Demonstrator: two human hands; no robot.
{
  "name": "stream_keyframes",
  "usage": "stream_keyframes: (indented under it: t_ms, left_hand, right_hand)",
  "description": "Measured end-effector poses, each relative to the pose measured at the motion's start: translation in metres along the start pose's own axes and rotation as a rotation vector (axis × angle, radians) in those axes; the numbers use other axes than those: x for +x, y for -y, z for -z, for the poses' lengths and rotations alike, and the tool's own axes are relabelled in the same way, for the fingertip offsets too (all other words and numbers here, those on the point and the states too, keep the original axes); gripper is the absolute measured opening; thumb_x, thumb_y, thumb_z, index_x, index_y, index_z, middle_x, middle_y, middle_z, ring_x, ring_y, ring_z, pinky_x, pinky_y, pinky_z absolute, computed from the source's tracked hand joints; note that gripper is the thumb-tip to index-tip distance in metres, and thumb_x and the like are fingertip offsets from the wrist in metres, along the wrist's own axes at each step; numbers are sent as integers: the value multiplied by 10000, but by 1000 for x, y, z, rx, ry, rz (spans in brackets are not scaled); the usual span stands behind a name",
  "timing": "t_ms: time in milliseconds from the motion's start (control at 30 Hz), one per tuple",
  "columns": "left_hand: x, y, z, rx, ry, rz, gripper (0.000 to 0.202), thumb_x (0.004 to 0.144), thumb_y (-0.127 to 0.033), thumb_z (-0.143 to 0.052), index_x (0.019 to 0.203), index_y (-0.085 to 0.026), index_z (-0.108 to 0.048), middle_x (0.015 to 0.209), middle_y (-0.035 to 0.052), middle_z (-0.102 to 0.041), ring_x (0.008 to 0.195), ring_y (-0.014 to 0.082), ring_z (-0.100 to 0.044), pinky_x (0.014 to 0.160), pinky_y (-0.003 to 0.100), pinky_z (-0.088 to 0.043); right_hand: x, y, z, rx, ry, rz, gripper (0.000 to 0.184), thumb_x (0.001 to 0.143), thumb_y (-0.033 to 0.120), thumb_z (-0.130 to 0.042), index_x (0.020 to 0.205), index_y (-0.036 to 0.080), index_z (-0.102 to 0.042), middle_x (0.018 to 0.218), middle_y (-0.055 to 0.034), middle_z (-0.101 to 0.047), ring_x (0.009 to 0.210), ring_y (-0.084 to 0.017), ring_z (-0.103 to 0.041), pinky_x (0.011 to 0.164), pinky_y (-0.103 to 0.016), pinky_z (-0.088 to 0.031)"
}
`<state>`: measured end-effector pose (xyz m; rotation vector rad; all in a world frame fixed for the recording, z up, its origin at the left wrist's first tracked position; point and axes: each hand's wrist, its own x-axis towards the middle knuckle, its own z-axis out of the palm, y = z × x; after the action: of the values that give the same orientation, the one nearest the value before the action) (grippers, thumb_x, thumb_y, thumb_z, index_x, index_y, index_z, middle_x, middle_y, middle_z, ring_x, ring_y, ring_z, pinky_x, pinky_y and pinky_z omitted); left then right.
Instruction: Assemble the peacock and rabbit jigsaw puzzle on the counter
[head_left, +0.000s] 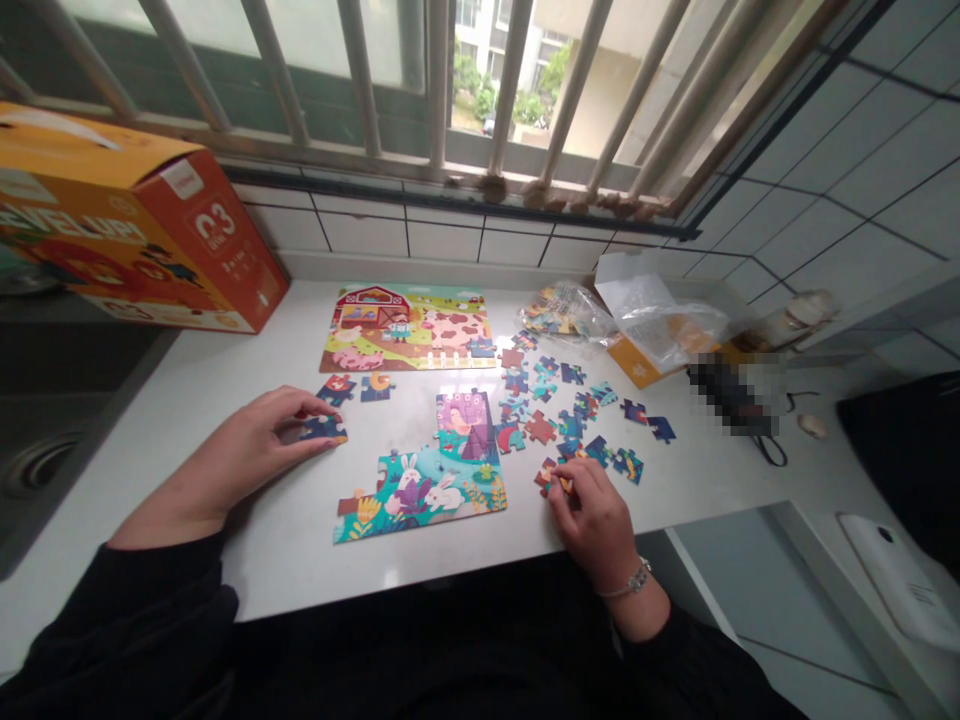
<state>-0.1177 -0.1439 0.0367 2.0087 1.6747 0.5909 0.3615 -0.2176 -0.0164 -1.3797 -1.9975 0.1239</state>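
**Box Lettering Reads "EVELUP!"**

White capitals spell "EVELUP!" across an orange box (pixel 142 225) at left, near the back edge of the counter (pixel 285 555); the word begins at the picture's margin. A large "03" marks its red side panel (pixel 217 240), where smaller print and a pale label (pixel 182 180) stay illegible.

Worktop (pixel 285 545): part-done rabbit puzzle (pixel 442 490), ctr.; L hand (pixel 262 440) gripping dk. pc. (pixel 324 428); R hand (pixel 596 515) at red pc. (pixel 544 476); farm puzzle (pixel 397 335) over there nr. window (pixel 390 45).
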Motion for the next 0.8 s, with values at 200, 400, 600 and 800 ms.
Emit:
stream_keyframes:
  t_ms: [200, 400, 600, 800]
  left_hand:
    - [0, 7, -1, 15, -7, -55, 458, 903, -674, -768, 1123, -273, -782, 1214, 76, -753, 1141, 299, -679, 1047, 422, -541]
    - [0, 10, -2, 8, -15, -90, 396, 912, -618, -784, 1126, -285, -782, 1197, 56, -751, 1131, 291, -680, 1031, 409, -540]
    - [0, 12, -4, 14, -16, -87, 381, 913, -594, -779, 1127, -279, -779, 1190, 54, -753, 1107, 283, -685, 996, 392, -532]
    - [0, 16, -5, 33, -20, -38, 457, 910, -660, -761, 1133, -262, -769, 1171, 56, -747, 1054, 273, -668, 943, 379, -535]
  right_hand:
    - [1, 2, 1, -1, -7, 6, 105, 1058, 184, -616, 1122, 251, -667, 1061, -72, -730, 989, -249, -721, 922, -421, -612]
    - [-1, -1, 0, -2, 8, -5, 97, 1071, 205, -605, 1133, 256, -660, 1072, -79, -715, 1002, -254, -714, 901, -423, -613]
    - [0, 0, 0, 2, -1, -2, 84, 1079, 211, -598, 1124, 255, -653, 1058, -75, -713, 991, -249, -712, 890, -418, -611]
    - [0, 0, 1, 1, -28, 35, 101, 1072, 183, -615, 1135, 249, -658, 1051, -72, -725, 982, -244, -714, 903, -416, -610]
